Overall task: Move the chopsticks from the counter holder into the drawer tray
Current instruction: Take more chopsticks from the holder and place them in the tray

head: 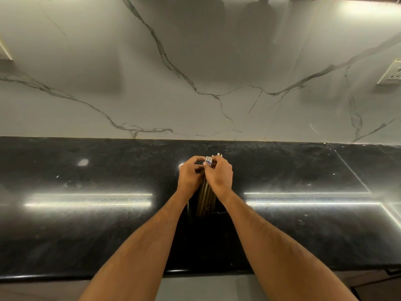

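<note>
Both hands meet over the black counter (86, 224): the left hand (189, 174) and right hand (219, 173) grip a bundle of chopsticks (206, 196) standing upright.

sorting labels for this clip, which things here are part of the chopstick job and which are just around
Job: chopsticks, gripped at the top by left hand and right hand; dark holder, hard to make out.
Around: counter, marble wall, socket.

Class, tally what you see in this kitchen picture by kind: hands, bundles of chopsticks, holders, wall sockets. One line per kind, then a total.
Hands: 2, the left hand and right hand, both gripping the bundle
Bundle of chopsticks: 1, single sticks too packed to count
Dark holder: 1
Wall socket: 1
Total: 5
</note>
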The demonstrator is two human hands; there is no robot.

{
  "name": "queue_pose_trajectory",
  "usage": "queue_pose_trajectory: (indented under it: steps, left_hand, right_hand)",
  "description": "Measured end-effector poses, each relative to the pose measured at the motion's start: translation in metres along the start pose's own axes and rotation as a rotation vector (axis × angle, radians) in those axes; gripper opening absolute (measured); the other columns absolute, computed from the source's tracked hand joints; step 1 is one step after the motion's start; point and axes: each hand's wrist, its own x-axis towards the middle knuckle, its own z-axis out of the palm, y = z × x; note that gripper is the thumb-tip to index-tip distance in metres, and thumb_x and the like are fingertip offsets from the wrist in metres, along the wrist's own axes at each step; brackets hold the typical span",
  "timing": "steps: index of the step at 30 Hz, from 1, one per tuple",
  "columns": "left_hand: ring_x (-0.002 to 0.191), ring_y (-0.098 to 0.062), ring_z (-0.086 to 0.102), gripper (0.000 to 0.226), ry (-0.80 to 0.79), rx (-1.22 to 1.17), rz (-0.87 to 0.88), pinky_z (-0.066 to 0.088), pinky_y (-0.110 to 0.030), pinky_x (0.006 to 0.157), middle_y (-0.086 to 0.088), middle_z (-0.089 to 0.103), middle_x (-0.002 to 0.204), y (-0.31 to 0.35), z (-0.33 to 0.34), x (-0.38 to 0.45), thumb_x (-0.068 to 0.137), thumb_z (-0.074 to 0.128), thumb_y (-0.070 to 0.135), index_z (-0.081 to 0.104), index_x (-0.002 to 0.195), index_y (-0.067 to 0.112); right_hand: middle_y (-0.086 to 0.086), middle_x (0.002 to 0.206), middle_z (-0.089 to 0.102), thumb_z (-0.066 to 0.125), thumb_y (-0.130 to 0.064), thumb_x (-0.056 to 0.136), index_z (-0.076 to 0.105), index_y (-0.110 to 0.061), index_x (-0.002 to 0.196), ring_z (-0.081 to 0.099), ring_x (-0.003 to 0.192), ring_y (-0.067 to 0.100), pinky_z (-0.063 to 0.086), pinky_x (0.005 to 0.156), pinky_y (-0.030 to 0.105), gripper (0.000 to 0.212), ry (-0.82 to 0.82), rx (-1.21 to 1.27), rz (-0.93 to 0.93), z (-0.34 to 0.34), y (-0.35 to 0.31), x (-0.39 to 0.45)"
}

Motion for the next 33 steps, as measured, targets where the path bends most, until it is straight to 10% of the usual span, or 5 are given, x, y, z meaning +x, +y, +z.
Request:
queue_pose_trajectory:
  steps: [5, 15, 27, 33]
  left_hand:
    - [0.085, 0.001, 0.065, 0.030, -0.026, 0.028, 0.022, 0.052, -0.006, 0.075, -0.006, 0.074, 0.107, 0.000, -0.005, -0.006, 0.089, 0.072, 0.001, 0.068, 0.118, 0.006]
    - [0.082, 0.004, 0.066, 0.027, 0.033, 0.051, -0.023, 0.057, -0.015, 0.081, 0.000, 0.076, 0.100, -0.008, -0.005, -0.016, 0.083, 0.080, 0.006, 0.073, 0.108, 0.011]
    - [0.095, 0.002, 0.069, 0.035, 0.116, -0.174, 0.026, 0.057, -0.018, 0.087, 0.002, 0.074, 0.103, 0.009, -0.011, -0.026, 0.082, 0.081, 0.009, 0.068, 0.115, 0.011]
    - [0.102, -0.017, 0.074, 0.024, -0.264, -0.431, -0.106, 0.058, -0.039, 0.096, -0.006, 0.077, 0.107, 0.054, -0.028, -0.025, 0.103, 0.056, 0.019, 0.068, 0.120, 0.008]
  right_hand:
    - [0.007, 0.106, 0.076, 0.069, -0.016, 0.096, 0.072, -0.010, 0.116, 0.065, 0.083, 0.008, 0.032, 0.054, 0.006, 0.022, 0.042, -0.035, 0.032, 0.003, -0.004, 0.000]
    - [0.007, 0.100, 0.076, 0.083, -0.015, 0.084, 0.073, -0.009, 0.112, 0.073, 0.089, 0.015, 0.063, 0.081, 0.035, 0.030, -0.010, 0.081, 0.059, 0.005, 0.004, -0.001]
    - [0.001, 0.074, 0.075, 0.090, -0.010, 0.074, 0.076, -0.013, 0.084, 0.075, 0.062, 0.011, 0.065, 0.061, 0.034, 0.017, 0.006, 0.206, 0.108, -0.023, -0.010, 0.012]
    - [0.003, 0.080, 0.078, 0.087, -0.009, 0.078, 0.070, -0.023, 0.078, 0.078, 0.070, 0.013, 0.066, 0.074, 0.037, 0.022, -0.020, 0.317, -0.020, -0.073, -0.049, 0.020]
